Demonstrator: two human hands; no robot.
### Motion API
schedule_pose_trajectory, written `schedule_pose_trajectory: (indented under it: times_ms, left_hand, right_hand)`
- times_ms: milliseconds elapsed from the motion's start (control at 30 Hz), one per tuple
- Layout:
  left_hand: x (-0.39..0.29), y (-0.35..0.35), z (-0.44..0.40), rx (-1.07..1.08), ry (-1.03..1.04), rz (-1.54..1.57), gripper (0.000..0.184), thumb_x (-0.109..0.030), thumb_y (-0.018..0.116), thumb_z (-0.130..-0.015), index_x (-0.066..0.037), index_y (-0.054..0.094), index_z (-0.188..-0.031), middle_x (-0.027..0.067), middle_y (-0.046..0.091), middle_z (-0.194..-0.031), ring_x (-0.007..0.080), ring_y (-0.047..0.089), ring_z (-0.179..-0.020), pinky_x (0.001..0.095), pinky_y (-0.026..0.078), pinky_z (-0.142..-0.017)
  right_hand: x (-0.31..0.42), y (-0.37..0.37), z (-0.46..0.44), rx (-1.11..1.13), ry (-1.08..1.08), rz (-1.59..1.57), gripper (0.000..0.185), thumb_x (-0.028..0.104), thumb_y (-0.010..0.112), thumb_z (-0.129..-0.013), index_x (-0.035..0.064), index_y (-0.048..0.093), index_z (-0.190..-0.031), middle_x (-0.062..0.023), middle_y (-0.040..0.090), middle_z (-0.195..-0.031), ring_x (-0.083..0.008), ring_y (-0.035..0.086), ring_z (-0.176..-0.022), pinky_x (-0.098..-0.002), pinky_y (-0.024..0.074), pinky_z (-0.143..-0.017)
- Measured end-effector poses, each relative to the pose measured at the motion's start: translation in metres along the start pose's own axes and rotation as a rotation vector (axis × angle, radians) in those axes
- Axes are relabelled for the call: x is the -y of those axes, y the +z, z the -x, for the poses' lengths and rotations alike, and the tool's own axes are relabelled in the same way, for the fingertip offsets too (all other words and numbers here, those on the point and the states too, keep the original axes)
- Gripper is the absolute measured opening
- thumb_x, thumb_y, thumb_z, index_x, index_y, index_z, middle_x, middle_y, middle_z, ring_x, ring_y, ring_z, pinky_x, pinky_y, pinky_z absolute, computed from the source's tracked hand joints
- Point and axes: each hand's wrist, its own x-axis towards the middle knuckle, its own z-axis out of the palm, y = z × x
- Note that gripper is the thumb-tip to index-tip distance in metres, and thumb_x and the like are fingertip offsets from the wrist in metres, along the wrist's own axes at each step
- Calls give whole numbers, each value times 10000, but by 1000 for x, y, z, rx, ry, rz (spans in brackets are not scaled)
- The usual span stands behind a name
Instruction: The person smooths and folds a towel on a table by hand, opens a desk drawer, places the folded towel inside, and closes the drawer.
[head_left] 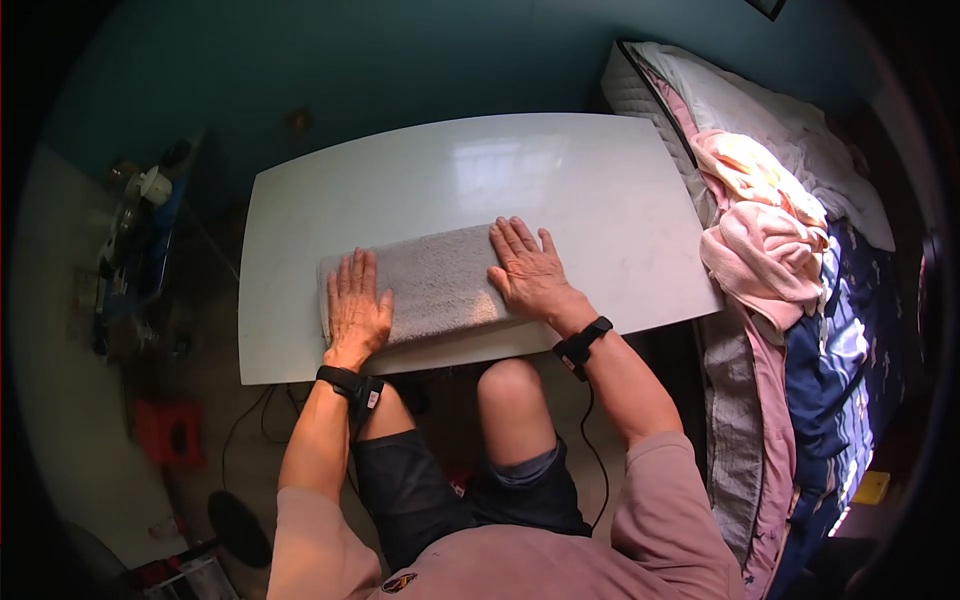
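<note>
A grey towel [440,285], folded into a long flat rectangle, lies on the white table [400,185] near its front edge. My left hand [358,308] rests flat on the towel's left end, fingers stretched out and pointing away from me. On the right end lies my right hand [530,272], palm down, with its fingers extended and the thumb apart. Neither hand grips anything. A black band is strapped round each wrist.
To the right is a bed with a pink blanket [765,250], a white pillow [790,110] and dark blue bedding [825,380]. A red stool [170,432] stands on the floor at the left. Cables hang below the table.
</note>
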Motion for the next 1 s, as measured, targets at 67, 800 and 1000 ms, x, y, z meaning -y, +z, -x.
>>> schedule_pose_trajectory:
  times_ms: [67, 800, 1000]
  left_hand:
    - [1, -6, 1, 34, -34, -39, 750, -407, 467, -973, -27, 203, -1563, 169, 188, -1633, 370, 156, -1506, 512, 75, -1224]
    - [-36, 1, -11, 51, 4, 32, 829, -534, 443, -959, -37, 182, -1570, 148, 191, -1637, 325, 164, -1513, 506, 41, -1225]
    - [29, -32, 9, 147, -121, -32, 830, -541, 481, -939, -45, 237, -1558, 137, 185, -1640, 362, 125, -1514, 551, 18, -1215]
  right_hand:
    - [-5, 5, 6, 16, 34, -24, 676, 408, 414, -1002, 26, 272, -1541, -149, 230, -1623, -350, 203, -1498, -573, 176, -1183]
    - [-9, 25, 7, -104, 15, -115, 698, 321, 489, -977, -29, 256, -1534, -216, 229, -1608, -420, 207, -1478, -487, 232, -1166]
    - [-8, 15, 5, -38, 48, -157, 701, 334, 479, -981, -31, 249, -1533, -216, 218, -1610, -411, 192, -1483, -482, 216, -1179]
